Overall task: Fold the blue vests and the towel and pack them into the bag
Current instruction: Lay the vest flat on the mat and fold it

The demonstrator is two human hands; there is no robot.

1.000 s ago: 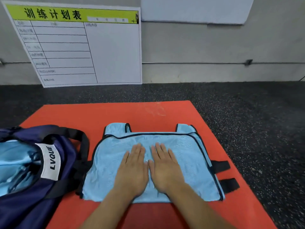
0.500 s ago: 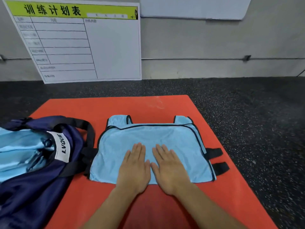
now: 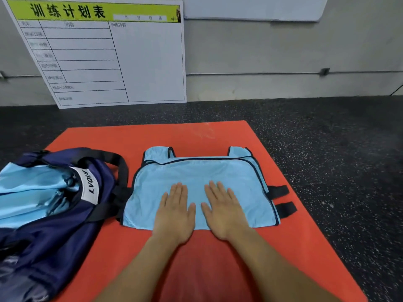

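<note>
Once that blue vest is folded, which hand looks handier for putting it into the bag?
Probably the left hand. Both hands lie flat on the blue vest, but the navy bag sits open on the left side of the red mat, nearer that hand than the right hand.

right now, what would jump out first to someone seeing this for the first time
Two bare hands, the left hand and the right hand, lie flat side by side on a light blue vest spread in the middle of an orange mat. Left of it a navy bag lies open with pale blue fabric inside. A whiteboard with a yellow-green header leans against the wall behind.
</note>
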